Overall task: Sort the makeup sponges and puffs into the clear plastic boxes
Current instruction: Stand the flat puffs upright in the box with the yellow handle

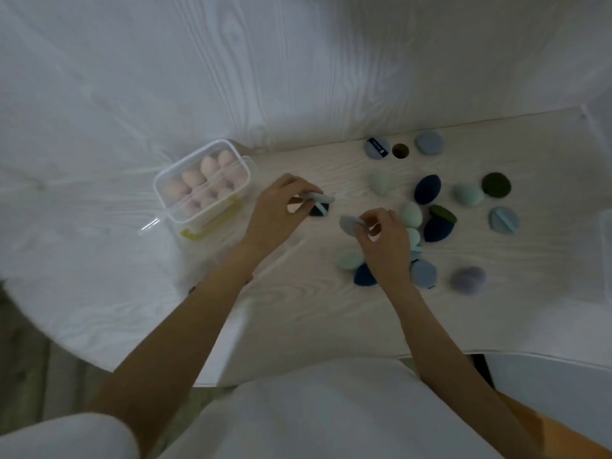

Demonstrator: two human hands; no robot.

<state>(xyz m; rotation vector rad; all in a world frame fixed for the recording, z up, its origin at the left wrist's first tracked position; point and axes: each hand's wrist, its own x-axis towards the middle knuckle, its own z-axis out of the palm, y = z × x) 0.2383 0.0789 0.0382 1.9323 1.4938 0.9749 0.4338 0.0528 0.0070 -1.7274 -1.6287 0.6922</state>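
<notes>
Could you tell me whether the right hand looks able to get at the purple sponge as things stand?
Probably not at once: the right hand already pinches a light blue puff. The purple sponge lies apart with nothing over it.

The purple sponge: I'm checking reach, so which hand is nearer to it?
Right. The right hand is just left of the purple sponge; the left hand is farther left, near the clear box.

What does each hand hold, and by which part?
The left hand pinches a pale blue puff by its edge. The right hand pinches another pale blue puff by its near rim.
</notes>
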